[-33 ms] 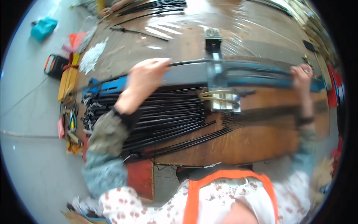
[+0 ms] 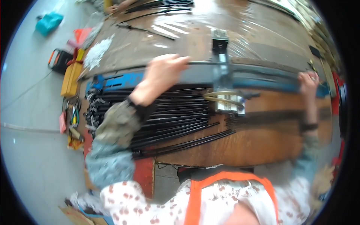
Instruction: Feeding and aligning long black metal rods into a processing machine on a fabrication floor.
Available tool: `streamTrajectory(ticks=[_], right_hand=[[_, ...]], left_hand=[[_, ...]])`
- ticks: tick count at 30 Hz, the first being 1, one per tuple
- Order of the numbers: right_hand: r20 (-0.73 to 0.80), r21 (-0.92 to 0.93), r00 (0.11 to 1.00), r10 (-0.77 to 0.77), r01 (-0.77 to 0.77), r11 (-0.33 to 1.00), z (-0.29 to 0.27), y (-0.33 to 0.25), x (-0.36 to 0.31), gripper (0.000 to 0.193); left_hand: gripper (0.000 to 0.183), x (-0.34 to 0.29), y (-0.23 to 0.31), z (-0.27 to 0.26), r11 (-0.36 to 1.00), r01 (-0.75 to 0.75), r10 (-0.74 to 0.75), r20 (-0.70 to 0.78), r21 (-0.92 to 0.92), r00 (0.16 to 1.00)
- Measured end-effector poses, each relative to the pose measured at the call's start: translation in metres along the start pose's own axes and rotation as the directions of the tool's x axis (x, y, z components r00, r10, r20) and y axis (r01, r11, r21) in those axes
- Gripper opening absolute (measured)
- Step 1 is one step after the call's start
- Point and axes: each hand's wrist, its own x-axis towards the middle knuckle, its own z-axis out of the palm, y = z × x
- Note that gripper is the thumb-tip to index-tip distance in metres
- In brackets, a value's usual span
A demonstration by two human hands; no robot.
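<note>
My left hand is closed over the blue-and-grey rail fixture, left of its clamp. A thin black rod runs out from its fingers toward the clamp. At the fixture's right end my right hand is closed too; blur and its own fingers hide what lies in it. The metal pneumatic clamp straddles the rail between my hands, with a looped yellowish hose at its near side. Many black rods lie in a pile on the table below the rail.
The brown wooden table spreads around the fixture, with clear plastic film on its far part. More black rods lie at the far side, near another person's hand. At left are a white heap, a yellow box and hand tools.
My left hand has moved right along the rail toward the clamp. The whole view has shifted slightly. My right hand stays at the fixture's right end.
</note>
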Motion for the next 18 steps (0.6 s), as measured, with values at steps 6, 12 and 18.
streamTrajectory(ticks=[6, 12, 18], right_hand=[[0.072, -0.033, 0.995, 0.074, -0.072, 0.997, 0.017, 0.021, -0.036, 0.008], [-0.045, 0.055, 0.997, 0.066, -0.063, 0.996, 0.028, 0.017, -0.031, 0.007], [-0.088, 0.135, 0.991, 0.101, -0.089, 0.987, 0.031, 0.016, -0.031, 0.008]], left_hand=[[0.019, 0.03, 0.014, 0.053, 1.0, 0.004, -0.005, 0.063, 0.02, 0.998], [0.022, 0.03, 0.022, 0.059, 0.982, 0.136, -0.126, 0.083, -0.133, 0.989], [0.019, 0.028, 0.022, 0.065, 0.931, 0.183, -0.207, -0.046, -0.317, 0.977]])
